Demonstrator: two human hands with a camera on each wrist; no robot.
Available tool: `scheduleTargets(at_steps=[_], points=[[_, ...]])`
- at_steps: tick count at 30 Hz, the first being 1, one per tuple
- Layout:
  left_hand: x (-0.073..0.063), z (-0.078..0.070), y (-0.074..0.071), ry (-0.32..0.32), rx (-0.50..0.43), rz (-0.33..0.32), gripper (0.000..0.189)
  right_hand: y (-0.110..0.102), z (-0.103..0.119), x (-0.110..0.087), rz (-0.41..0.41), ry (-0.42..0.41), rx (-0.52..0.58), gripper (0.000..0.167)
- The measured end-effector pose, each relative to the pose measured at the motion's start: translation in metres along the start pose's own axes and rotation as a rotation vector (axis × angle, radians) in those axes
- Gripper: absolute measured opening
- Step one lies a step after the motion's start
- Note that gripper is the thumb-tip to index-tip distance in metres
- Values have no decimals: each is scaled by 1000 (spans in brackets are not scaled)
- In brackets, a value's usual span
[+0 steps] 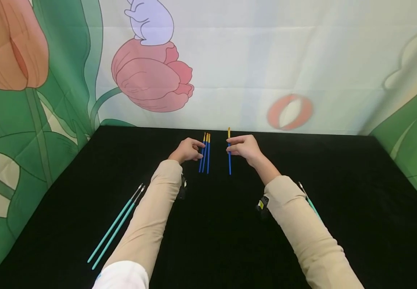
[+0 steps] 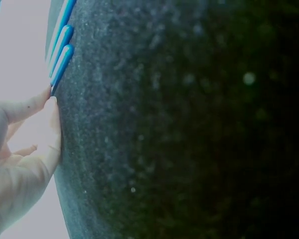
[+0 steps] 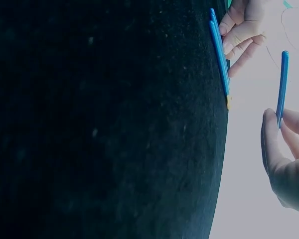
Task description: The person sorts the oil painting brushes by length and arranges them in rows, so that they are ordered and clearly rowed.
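Three slim blue paintbrushes [image 1: 208, 158] with yellow upper ends stand side by side near the far edge of the black table. My left hand [image 1: 187, 150] pinches the leftmost of them between thumb and fingertips. In the left wrist view, the blue handle ends [image 2: 64, 62] project beyond the fingers of that hand [image 2: 27, 144]. To the right, my right hand [image 1: 245, 148] pinches another blue paintbrush [image 1: 229, 162] by its upper part, yellow end away from me. That brush [image 3: 283, 79] looks raised off the table in the right wrist view, apart from the group.
Two long teal paintbrushes [image 1: 112, 232] lie slanted at the left, beside my left sleeve. Another teal paintbrush [image 1: 311, 204] lies at the right, partly hidden by my right sleeve. A cloth backdrop [image 1: 237, 64] with printed flowers hangs behind the black table [image 1: 223, 241].
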State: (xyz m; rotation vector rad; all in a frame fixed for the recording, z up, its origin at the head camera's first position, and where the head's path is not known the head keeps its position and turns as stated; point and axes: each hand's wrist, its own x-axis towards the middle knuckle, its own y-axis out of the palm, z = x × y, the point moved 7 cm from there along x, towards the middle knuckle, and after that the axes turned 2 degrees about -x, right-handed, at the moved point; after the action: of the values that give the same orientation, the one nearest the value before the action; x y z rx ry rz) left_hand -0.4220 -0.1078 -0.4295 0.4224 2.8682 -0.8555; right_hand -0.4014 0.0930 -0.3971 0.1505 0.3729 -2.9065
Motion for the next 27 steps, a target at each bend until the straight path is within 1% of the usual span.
scheduleTargets(at_steps=[5, 10, 15, 21, 27], points=[[-1, -1, 0, -12, 3, -2, 42, 7, -1, 5, 2, 5, -7, 40], [0, -2, 1, -12, 8, 3, 42, 11, -1, 10, -11, 9, -31, 38], [1, -1, 0, -17, 32, 0, 41, 18, -3, 17, -10, 14, -55, 38], [3, -2, 0, 0, 37, 0, 41, 22, -4, 22, -20, 32, -76, 37], [4, -2, 1, -14, 38, 9, 42, 26, -7, 28, -15, 32, -64, 37]])
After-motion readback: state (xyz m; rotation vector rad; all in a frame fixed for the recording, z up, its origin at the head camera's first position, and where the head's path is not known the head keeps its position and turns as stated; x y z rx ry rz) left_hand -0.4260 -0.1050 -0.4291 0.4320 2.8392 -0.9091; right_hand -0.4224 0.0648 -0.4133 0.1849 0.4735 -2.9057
